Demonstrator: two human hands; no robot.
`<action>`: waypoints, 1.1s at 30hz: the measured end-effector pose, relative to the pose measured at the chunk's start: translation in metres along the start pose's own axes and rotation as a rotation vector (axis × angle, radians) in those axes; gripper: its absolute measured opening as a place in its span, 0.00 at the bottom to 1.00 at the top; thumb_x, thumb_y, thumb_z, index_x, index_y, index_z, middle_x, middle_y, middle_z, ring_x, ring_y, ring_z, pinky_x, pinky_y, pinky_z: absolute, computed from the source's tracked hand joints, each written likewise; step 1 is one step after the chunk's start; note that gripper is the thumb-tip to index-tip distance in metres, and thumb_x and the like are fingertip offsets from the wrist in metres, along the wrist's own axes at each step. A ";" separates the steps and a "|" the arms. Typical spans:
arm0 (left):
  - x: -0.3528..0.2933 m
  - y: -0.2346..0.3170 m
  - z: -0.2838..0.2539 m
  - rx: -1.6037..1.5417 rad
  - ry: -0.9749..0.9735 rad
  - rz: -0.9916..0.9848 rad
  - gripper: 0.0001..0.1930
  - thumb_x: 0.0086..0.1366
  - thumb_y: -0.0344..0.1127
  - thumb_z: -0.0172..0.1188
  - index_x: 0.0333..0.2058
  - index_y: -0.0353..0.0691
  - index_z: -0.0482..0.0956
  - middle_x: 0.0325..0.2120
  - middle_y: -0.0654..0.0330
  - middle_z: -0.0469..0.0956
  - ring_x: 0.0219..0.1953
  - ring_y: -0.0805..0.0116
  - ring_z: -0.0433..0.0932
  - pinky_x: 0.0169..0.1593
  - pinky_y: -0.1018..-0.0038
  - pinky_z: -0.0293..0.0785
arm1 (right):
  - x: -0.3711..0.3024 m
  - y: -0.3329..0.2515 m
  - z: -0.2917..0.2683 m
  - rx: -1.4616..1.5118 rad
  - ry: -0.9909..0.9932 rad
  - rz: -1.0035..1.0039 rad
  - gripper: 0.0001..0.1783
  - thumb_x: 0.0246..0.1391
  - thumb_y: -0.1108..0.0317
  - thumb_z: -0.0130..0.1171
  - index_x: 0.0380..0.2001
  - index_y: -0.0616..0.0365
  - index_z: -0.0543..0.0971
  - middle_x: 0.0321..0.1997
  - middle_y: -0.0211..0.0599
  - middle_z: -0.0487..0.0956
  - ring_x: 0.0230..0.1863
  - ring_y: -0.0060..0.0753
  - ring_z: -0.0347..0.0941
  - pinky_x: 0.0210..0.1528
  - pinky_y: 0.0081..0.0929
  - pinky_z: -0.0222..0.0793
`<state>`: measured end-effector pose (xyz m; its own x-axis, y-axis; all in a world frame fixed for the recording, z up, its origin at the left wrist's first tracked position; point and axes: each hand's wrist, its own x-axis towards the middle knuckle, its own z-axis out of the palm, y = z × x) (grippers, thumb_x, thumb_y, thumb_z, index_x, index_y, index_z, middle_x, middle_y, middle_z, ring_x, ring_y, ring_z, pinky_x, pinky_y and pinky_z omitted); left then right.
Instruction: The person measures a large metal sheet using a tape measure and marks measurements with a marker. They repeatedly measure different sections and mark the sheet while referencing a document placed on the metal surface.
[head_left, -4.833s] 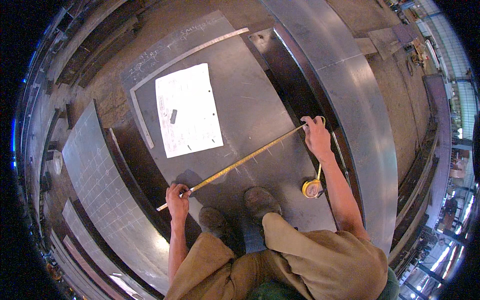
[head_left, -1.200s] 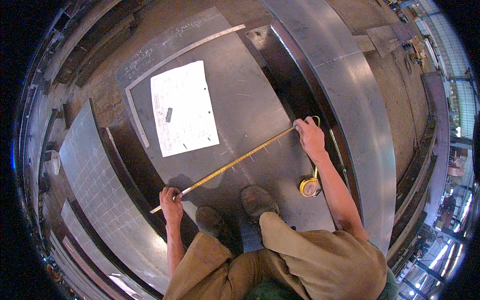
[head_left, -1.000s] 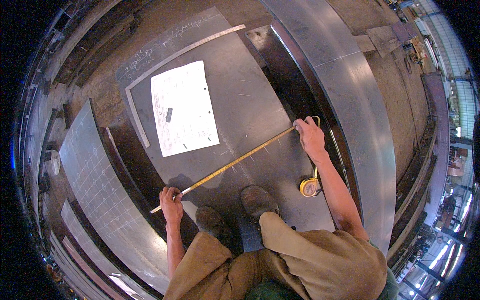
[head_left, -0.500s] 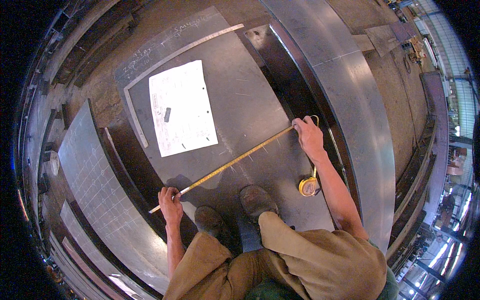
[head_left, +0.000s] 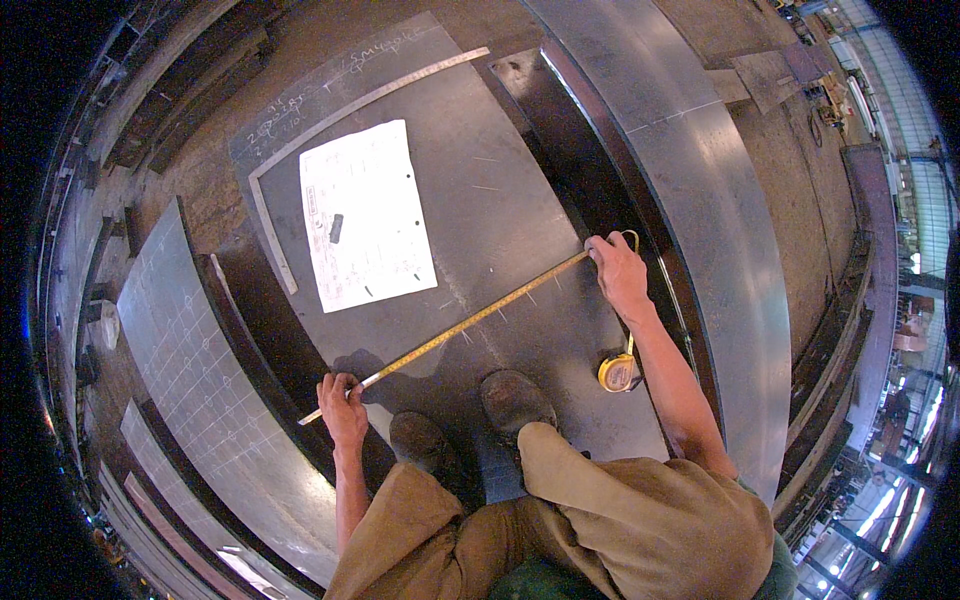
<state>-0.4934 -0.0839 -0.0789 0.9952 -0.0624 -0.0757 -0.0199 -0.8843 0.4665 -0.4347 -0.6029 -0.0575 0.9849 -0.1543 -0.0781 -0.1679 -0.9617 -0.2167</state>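
A yellow tape measure blade runs slantwise across a grey steel plate. My left hand pinches it at the plate's left edge, where a pale end sticks out past my fingers. At the right edge my right hand is closed on the blade, which loops beyond the fingers. Its yellow case lies on the plate by my right forearm. Short pale marks show along the blade. Above it rests a white paper drawing, with a small dark block on top.
An L-shaped steel square lies around the paper's far and left sides. Dark gaps separate this plate from a long steel piece on the right and a plate with chalked grid lines on the left. My shoes stand on the plate's near part.
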 end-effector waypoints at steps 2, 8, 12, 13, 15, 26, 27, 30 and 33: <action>-0.001 -0.001 0.001 0.002 0.007 0.006 0.06 0.57 0.25 0.65 0.33 0.37 0.77 0.34 0.51 0.73 0.40 0.44 0.71 0.44 0.52 0.67 | 0.000 0.000 0.000 0.013 0.013 -0.001 0.06 0.66 0.64 0.55 0.43 0.47 0.78 0.36 0.42 0.73 0.34 0.53 0.77 0.33 0.47 0.73; -0.003 -0.009 0.005 0.024 0.008 0.021 0.06 0.57 0.25 0.65 0.33 0.38 0.77 0.34 0.51 0.73 0.40 0.44 0.71 0.45 0.52 0.67 | 0.000 0.000 0.000 0.024 0.024 -0.009 0.06 0.66 0.64 0.56 0.43 0.47 0.79 0.36 0.41 0.73 0.33 0.52 0.77 0.32 0.46 0.73; -0.003 -0.002 0.005 0.038 0.051 0.008 0.06 0.57 0.25 0.65 0.33 0.38 0.77 0.34 0.51 0.73 0.40 0.43 0.71 0.45 0.51 0.66 | -0.001 0.001 0.001 0.015 0.017 -0.003 0.06 0.65 0.65 0.56 0.43 0.47 0.79 0.36 0.41 0.73 0.33 0.52 0.77 0.33 0.46 0.74; -0.003 -0.001 0.004 0.035 0.048 0.002 0.06 0.57 0.25 0.65 0.33 0.38 0.77 0.34 0.51 0.73 0.40 0.43 0.71 0.45 0.51 0.66 | -0.001 0.001 0.002 0.022 0.021 -0.006 0.06 0.65 0.65 0.56 0.43 0.47 0.79 0.36 0.41 0.73 0.33 0.52 0.77 0.33 0.46 0.74; -0.002 0.001 0.003 0.028 0.041 -0.009 0.06 0.57 0.24 0.65 0.33 0.38 0.77 0.34 0.51 0.73 0.40 0.43 0.71 0.44 0.52 0.66 | -0.001 0.001 0.001 0.033 0.029 -0.010 0.06 0.65 0.65 0.56 0.44 0.47 0.79 0.36 0.41 0.73 0.33 0.53 0.77 0.33 0.46 0.74; -0.003 0.001 0.006 0.044 0.051 -0.018 0.06 0.56 0.24 0.65 0.32 0.38 0.77 0.34 0.51 0.73 0.40 0.43 0.70 0.44 0.51 0.66 | 0.000 0.002 0.005 -0.002 0.018 0.000 0.06 0.66 0.64 0.56 0.44 0.46 0.79 0.36 0.41 0.73 0.33 0.53 0.77 0.32 0.46 0.73; -0.003 0.001 0.007 0.050 0.076 -0.016 0.06 0.56 0.24 0.65 0.32 0.39 0.77 0.34 0.51 0.73 0.39 0.43 0.70 0.44 0.51 0.66 | 0.000 0.003 0.006 -0.003 0.023 -0.002 0.06 0.66 0.64 0.56 0.44 0.46 0.79 0.36 0.41 0.73 0.33 0.53 0.77 0.32 0.46 0.73; -0.001 0.003 0.003 0.034 0.023 -0.026 0.06 0.56 0.24 0.65 0.31 0.39 0.77 0.33 0.51 0.73 0.39 0.43 0.70 0.44 0.51 0.66 | 0.000 0.003 0.005 0.003 0.016 -0.003 0.07 0.66 0.63 0.55 0.44 0.45 0.79 0.36 0.41 0.74 0.33 0.53 0.77 0.32 0.46 0.74; -0.003 -0.001 0.008 0.072 0.059 -0.009 0.06 0.56 0.25 0.65 0.31 0.39 0.77 0.34 0.52 0.73 0.40 0.44 0.71 0.44 0.51 0.67 | 0.000 0.001 0.006 -0.010 0.011 0.027 0.07 0.66 0.63 0.55 0.44 0.45 0.80 0.37 0.41 0.74 0.34 0.52 0.78 0.32 0.46 0.74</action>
<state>-0.4967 -0.0861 -0.0861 0.9992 -0.0287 -0.0266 -0.0157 -0.9159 0.4011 -0.4349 -0.6030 -0.0632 0.9804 -0.1827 -0.0733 -0.1941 -0.9594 -0.2045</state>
